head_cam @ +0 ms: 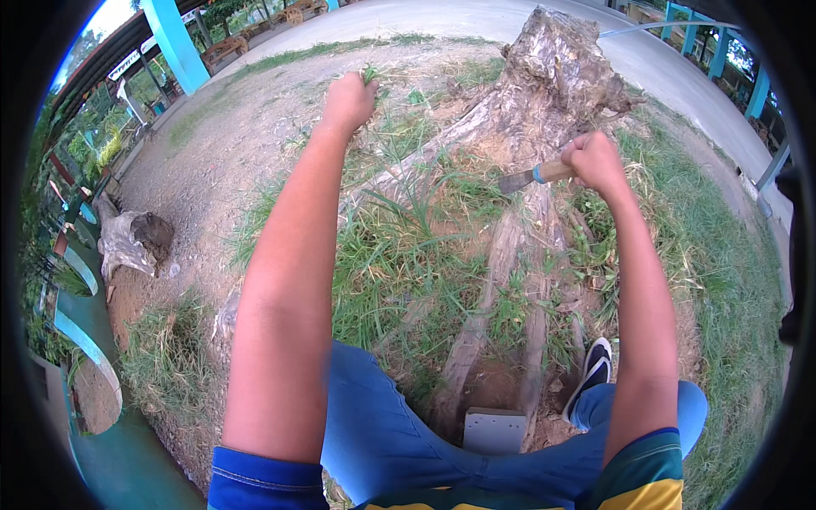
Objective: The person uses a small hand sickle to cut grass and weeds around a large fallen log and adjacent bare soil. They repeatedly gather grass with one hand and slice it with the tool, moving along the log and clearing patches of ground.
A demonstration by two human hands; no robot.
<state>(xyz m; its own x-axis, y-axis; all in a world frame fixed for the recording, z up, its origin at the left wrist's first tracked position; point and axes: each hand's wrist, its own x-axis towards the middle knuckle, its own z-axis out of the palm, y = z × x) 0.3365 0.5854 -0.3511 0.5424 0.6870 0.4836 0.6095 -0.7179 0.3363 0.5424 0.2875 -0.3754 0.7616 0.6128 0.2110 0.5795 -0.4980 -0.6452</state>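
Observation:
My left hand (350,102) is closed around a small tuft of green grass (370,73), raised at the far left of the stump. In my right hand (594,162) is the wooden handle (554,171) of a short, flat-bladed hand tool, with a blue band where handle meets metal. Its dark blade (515,182) points left, over grass between the roots. The weathered tree stump (551,83) stands beyond both hands, and long roots (484,299) run from it towards me. Green and dry grass (401,274) grows thickly between those roots.
A cut log piece (137,239) lies on bare soil at left, with a heap of grass (169,357) nearer me. A grey perforated board (494,430) is between my legs, and my sandalled foot (590,376) rests at right. Beyond the stump runs a concrete pavement (408,19).

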